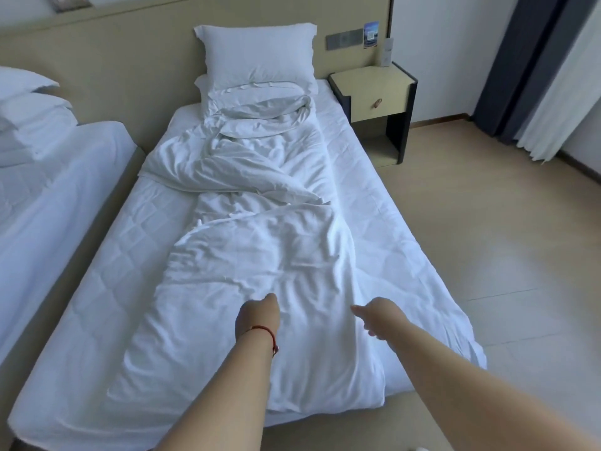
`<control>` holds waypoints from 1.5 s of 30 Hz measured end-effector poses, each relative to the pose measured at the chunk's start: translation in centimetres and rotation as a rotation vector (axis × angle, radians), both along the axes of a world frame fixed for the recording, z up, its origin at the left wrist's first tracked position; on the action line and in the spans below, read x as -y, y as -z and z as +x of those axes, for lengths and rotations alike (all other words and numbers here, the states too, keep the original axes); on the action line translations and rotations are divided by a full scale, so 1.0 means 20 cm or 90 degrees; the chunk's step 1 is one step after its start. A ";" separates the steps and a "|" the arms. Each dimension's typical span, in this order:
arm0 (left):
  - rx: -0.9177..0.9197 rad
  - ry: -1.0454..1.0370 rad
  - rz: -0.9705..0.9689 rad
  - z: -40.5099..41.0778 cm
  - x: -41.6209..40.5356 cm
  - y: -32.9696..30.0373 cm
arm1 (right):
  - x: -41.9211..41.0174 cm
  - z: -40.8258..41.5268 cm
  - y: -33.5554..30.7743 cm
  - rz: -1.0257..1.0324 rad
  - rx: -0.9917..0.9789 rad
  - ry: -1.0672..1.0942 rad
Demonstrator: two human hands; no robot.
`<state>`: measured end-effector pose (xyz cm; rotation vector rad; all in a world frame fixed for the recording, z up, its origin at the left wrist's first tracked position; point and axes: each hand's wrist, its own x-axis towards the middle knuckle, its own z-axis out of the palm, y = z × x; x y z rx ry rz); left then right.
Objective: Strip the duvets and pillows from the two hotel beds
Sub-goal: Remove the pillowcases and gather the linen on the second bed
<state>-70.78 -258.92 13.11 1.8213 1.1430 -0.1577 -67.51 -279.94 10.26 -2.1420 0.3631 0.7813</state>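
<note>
Two beds here: the near bed (107, 281) has one crumpled duvet (260, 242) down its middle and two stacked pillows (257, 56) at the head edge. Left hand (258, 315) grips the duvet's foot end; right hand (374, 315) hovers loose-fingered. The wall card's (371, 34) print is too blurry to read.

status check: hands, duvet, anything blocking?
Left hand down on the duvet near the foot, grip unclear; right hand open just above it. Duvet crumpled along the bed, pillow against the headboard. Nothing in the way.
</note>
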 end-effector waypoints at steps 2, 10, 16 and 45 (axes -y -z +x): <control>0.063 0.081 0.021 0.13 0.15 -0.12 | 0.05 0.07 -0.09 0.052 0.049 0.003; 0.126 0.343 0.082 0.56 1.04 -0.22 | 0.67 0.48 -0.35 0.151 0.212 0.065; 0.131 0.360 0.115 0.97 1.74 -0.22 | 1.51 0.98 -0.39 0.068 0.270 0.039; 0.022 0.202 0.234 3.29 1.41 -0.20 | 1.28 3.68 -0.47 0.134 0.240 -0.227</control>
